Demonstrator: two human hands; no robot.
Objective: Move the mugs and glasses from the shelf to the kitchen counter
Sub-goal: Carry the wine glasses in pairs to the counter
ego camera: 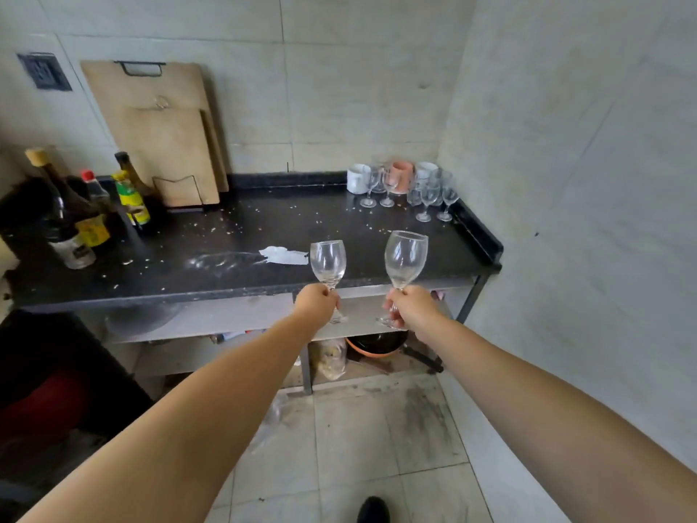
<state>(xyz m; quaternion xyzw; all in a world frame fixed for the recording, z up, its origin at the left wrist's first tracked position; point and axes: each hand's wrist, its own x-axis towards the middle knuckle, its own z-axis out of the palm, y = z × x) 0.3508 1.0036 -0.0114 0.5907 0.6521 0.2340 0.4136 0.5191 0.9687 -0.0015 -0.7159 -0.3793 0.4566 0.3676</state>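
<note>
Clear stemmed glass (327,263) | left grip (316,305) closed on stem | right grip (412,307) holds second glass (405,258) | speckled black counter (211,254)

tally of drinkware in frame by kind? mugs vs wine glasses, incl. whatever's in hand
Mugs: 3, two white and one pink, in the counter's back right corner
Wine glasses on the counter: at least 4 with stems clear; the cluster overlaps, so more may hide
Wine glasses in hand: 2, one in the left hand, one in the right hand
Total: at least 9
</note>
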